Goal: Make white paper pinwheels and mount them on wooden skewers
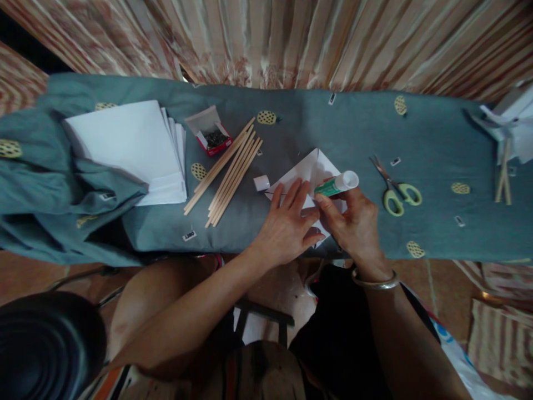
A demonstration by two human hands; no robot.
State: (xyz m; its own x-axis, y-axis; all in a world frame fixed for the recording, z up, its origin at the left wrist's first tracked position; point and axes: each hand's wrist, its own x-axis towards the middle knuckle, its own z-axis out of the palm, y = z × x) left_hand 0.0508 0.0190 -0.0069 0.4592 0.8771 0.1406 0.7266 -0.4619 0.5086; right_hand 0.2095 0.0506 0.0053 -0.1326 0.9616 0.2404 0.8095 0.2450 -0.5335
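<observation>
A folded piece of white paper lies on the cloth-covered table in front of me, its corners turned in. My left hand rests flat on it, fingers spread. In my right hand is a green and white glue stick, tilted with its lower end at the paper; the tip is hidden by the fingers. A small white cap sits just left of the paper. To the right lie scissors with light green handles, blades apart.
Several wooden sticks lie left of the paper, beside an open red box of small dark pieces. A stack of white paper is farther left, partly under bunched cloth. White folded paper with sticks stands at the far right.
</observation>
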